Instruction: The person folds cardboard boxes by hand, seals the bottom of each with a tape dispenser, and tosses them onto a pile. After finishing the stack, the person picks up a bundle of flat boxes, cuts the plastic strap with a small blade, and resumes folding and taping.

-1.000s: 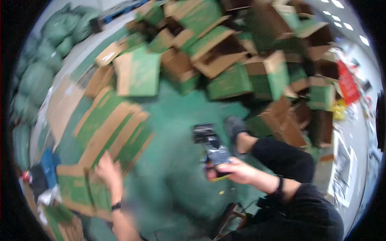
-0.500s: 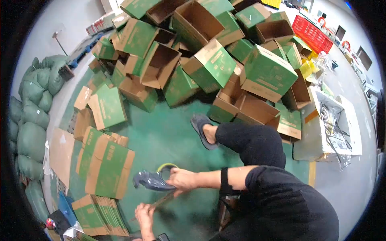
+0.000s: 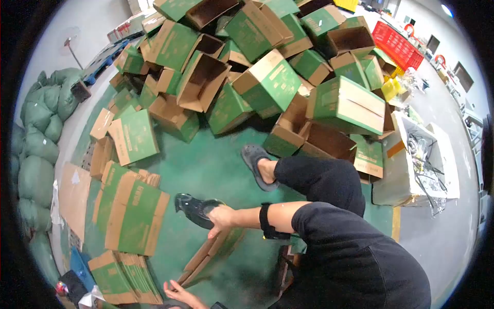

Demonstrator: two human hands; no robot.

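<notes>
My right hand [image 3: 221,219] is closed around a dark tape dispenser [image 3: 192,208], held over the green floor. Just below that hand, a narrow folded carton [image 3: 206,256] with brown flaps and green sides slants down toward my left hand [image 3: 181,294]. The left hand is open, fingers spread, close to the carton's lower end. To the left lie flattened green-and-brown cartons [image 3: 135,213], and under them a stack of folded cartons [image 3: 126,278].
A large heap of made-up cartons [image 3: 268,82] fills the far side. Green sacks [image 3: 38,149] line the left wall. At right stand a white foam box [image 3: 393,180] with wires and plastic, and a red crate [image 3: 396,45]. My sandalled foot [image 3: 259,167] rests before the heap.
My left hand has let go of the carton and moved down, its fingers spreading. The tape dispenser has turned in my right hand. Two cartons in the heap have tipped to new positions.
</notes>
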